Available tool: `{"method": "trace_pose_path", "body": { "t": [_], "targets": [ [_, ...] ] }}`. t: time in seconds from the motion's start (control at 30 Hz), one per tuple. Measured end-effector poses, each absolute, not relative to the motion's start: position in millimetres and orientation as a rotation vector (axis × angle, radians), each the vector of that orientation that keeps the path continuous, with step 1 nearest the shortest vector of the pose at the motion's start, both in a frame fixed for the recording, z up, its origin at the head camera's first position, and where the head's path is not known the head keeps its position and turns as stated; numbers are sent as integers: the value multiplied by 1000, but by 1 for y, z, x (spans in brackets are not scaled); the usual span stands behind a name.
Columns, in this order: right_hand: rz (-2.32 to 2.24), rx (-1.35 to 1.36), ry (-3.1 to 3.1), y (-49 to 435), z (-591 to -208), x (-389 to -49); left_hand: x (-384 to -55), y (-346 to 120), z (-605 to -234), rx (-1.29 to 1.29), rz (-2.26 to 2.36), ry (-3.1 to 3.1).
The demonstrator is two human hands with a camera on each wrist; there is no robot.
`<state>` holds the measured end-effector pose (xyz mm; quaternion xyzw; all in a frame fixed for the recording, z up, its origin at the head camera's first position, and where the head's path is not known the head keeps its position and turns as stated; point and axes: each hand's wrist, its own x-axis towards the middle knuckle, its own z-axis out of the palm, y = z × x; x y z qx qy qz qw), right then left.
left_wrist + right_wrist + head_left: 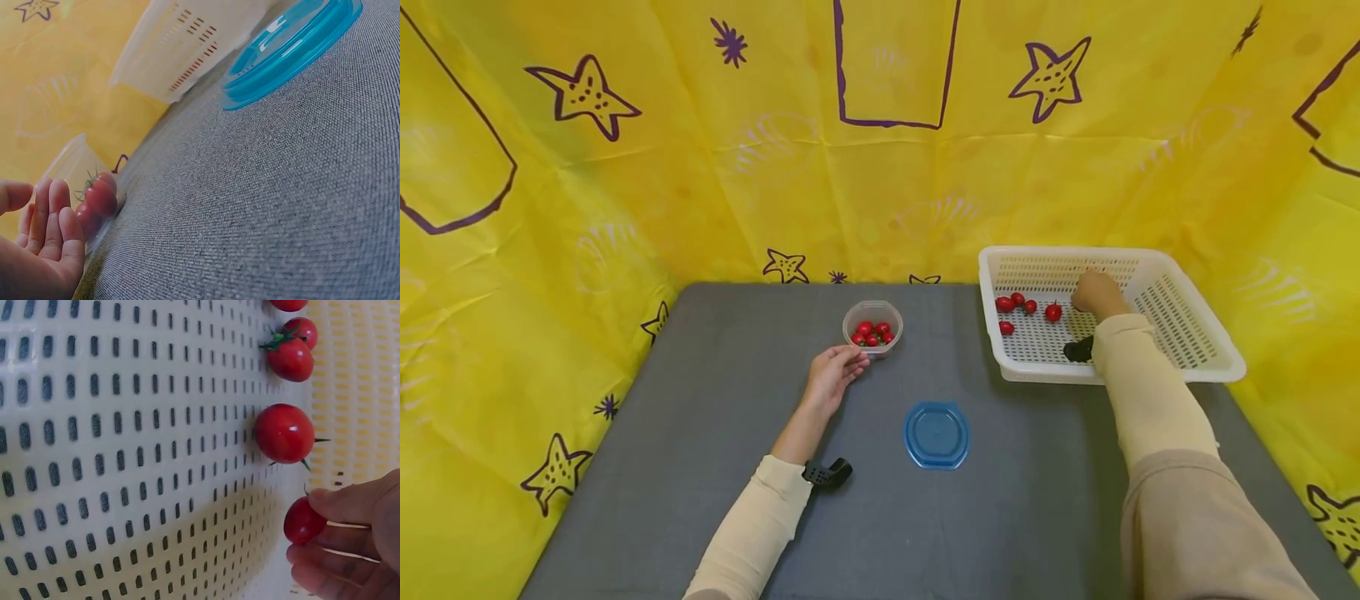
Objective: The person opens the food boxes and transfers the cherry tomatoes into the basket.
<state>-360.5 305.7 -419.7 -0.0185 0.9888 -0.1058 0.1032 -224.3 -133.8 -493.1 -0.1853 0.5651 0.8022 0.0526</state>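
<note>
Held tomato [305, 520]: small, oval, deep red and glossy, with a thin green stem at the end by my thumb; it is inside the basket, near the foot of a wall. I cannot tell whether it touches the floor.
Basket [1052, 372]: white, slotted plastic, on the right of the counter [737, 333].
Loose tomatoes [1053, 312]: five red ones show from above on the basket floor, most toward its left side; the round one nearest my fingers bears green sepals.
Container [874, 310]: clear, small and rounded, left of the basket, with a cluster of red tomatoes [866, 328] inside, some with green tops.
Lid [936, 435]: translucent blue, flat on the grey counter, nearer to me than the container.
Right grip [1097, 293]: closed lightly about the held tomato, thumb on one side, fingers bent on the other.
Right arm [1150, 392]: stretched forward over the near rim, down into the basket.
Left grip [835, 375]: fingers extended and relaxed at the container's near side, thumb apart from them, nothing lifted.
Left arm [752, 525]: cream-sleeved, slanting forward from the lower left.
</note>
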Motion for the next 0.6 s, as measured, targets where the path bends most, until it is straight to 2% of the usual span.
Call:
{"method": "trace_pose_path", "body": {
  "t": [0.3,0.6],
  "targets": [
    [-275,-110,2902,304,-415,-359,-220,-133,-494,-586,2431,1723],
    [-407,-240,2953,294,-390,-365,-222,-133,-491,-569,2422,1746]
  ]
}}
